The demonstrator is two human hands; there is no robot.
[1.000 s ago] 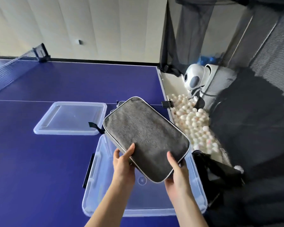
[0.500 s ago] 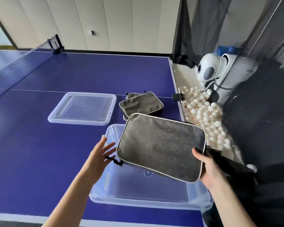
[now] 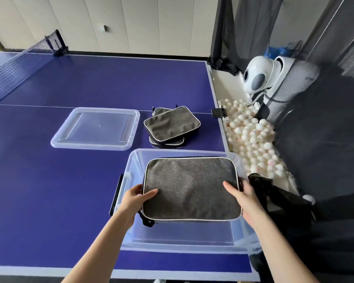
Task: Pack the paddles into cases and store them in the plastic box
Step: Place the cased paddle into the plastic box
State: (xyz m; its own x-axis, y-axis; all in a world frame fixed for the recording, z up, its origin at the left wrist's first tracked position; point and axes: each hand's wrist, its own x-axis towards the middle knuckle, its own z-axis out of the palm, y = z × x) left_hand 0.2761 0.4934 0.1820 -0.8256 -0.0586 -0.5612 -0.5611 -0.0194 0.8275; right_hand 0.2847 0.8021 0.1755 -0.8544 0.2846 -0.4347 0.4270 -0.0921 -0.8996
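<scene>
Blue table-tennis table (image 3: 74, 180) fills most of the frame, with its net (image 3: 12, 70) running off at the upper left and pale wall panels behind. Near the lower centre stands a clear plastic box (image 3: 131, 170), open at the top, and a grey paddle case (image 3: 190, 188) with white piping is held flat over its opening. Left hand (image 3: 134, 198) grips the case's left edge, thumb on top; right hand (image 3: 246, 198) grips the right edge the same way. Just beyond the box, two more dark paddle cases (image 3: 172, 125) lie stacked on the table, and the box's clear lid (image 3: 96, 127) rests to their left. At the right, white balls (image 3: 251, 137) lie heaped in a dark catch net beside a white ball machine (image 3: 258, 76).
</scene>
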